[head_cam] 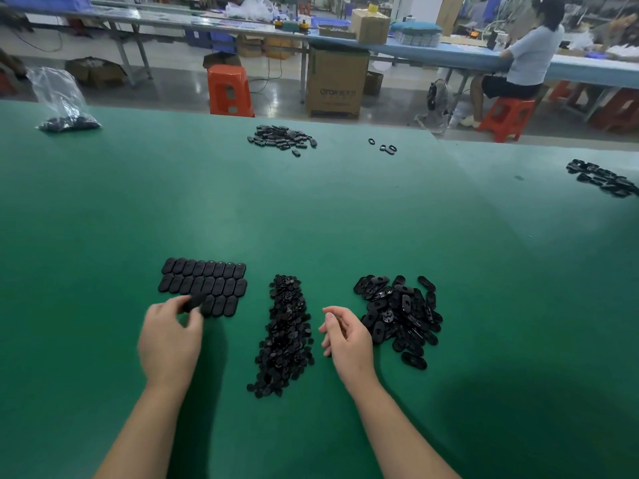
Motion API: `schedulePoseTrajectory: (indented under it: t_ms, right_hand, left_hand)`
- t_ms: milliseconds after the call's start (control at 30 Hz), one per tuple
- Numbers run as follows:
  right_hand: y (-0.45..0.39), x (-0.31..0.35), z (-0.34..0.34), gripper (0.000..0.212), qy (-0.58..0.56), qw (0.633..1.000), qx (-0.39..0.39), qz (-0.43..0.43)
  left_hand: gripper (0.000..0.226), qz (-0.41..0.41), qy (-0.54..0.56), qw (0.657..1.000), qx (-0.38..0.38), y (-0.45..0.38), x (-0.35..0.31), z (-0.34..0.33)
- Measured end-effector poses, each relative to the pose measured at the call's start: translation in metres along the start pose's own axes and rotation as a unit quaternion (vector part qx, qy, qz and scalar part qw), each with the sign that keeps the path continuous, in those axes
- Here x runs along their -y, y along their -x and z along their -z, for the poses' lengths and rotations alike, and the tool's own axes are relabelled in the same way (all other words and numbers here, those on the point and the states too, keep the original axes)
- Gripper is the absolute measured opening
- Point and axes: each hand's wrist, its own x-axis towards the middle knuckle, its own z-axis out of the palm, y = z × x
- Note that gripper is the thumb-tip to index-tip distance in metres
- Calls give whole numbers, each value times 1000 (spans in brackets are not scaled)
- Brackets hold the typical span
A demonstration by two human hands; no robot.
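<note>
On the green table (311,216) several black oval shells lie side by side in neat rows (204,281). My left hand (169,340) pinches one more black oval piece (195,301) at the near left end of the bottom row. A long heap of small black parts (287,337) lies between my hands. To the right sits a pile of black oval frames (401,316). My right hand (345,337) hovers between the heap and that pile, fingers loosely curled, holding nothing.
Farther back lie another pile of black pieces (281,139), three loose rings (383,146), a clear bag of parts (64,102) at the far left and a pile (603,178) at the right edge. Beyond the table stand orange stools (230,89), boxes and a seated person (525,57).
</note>
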Motion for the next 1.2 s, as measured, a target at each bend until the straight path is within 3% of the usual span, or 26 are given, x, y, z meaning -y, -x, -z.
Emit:
schedulePoseTrajectory:
  t_ms: [133,267,400,1200]
  right_hand:
    - [0,0,-1,15,5,1000,-2,-2]
    - [0,0,-1,15,14,1000,-3,0]
    - [1,0,-1,15,21,1000,-5,1]
    - [2,1,-2,15,28,1000,-5,1]
  left_hand:
    - [25,71,-55,995,31,-4,26,7]
    - [33,27,-54,997,40,1,26,6]
    - [23,-44,-69,996,24,10,28,2]
    - [39,-39,-4,998,42,6,10,-8]
